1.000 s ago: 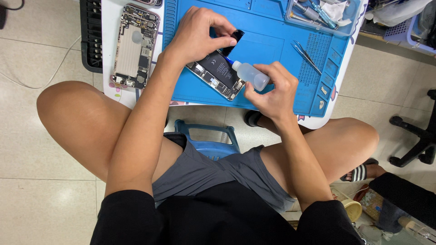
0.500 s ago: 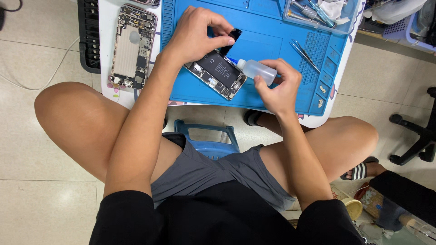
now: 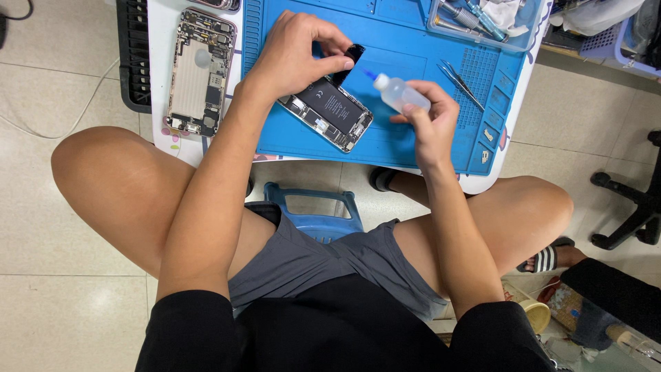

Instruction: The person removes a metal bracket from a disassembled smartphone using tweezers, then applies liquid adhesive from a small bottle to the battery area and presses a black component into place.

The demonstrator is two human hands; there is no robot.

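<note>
Two hands work over a blue mat (image 3: 413,148) that covers most of a small white table (image 3: 160,83), seen from the head camera looking straight down. The left hand (image 3: 292,58) rests on an opened phone (image 3: 330,114) lying near the mat's centre, its thumb and fingers pinched narrow on a black strip (image 3: 352,56) lifted from the phone's top end. At three o'clock from the phone, the right hand (image 3: 430,120) is closed around a small clear bottle (image 3: 399,93), whose blue tip points toward ten o'clock, near the strip.

At nine o'clock from the mat lies a bare phone frame (image 3: 200,72), just beside a black rack (image 3: 134,58) at the table's edge. Tweezers (image 3: 463,84) lie at two o'clock on the mat, below a clear tray of tools (image 3: 475,21). Pale floor tiles (image 3: 55,317) surround the table; a blue stool (image 3: 313,213) shows between the person's knees, and a black chair base (image 3: 630,207) stands at four o'clock.
</note>
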